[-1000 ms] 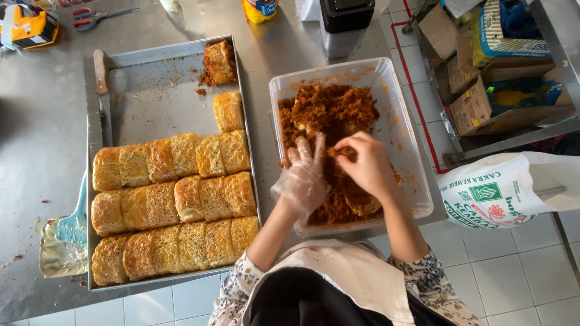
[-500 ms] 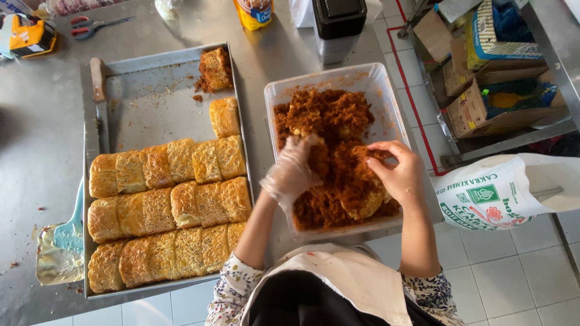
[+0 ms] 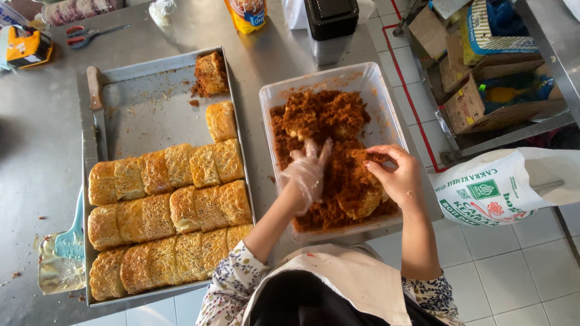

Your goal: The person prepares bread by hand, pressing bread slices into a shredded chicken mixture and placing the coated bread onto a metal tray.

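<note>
Thin clear plastic gloves the left hand, spread flat on the brown shredded floss; the bare right hand pinches a floss-coated bun inside the clear tub. Coating looks underway; a steady turn seems needed. Left on the steel worktop, a baking tray holds golden buns, a knife along its edge.

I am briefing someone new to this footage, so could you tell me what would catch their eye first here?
First, the clear plastic tub of reddish-brown shredded floss at centre, with both hands in it: the left hand in a thin clear glove, the bare right hand on a floss-coated bun. To the left, a metal tray holds rows of golden buns, a knife at its left edge.
</note>
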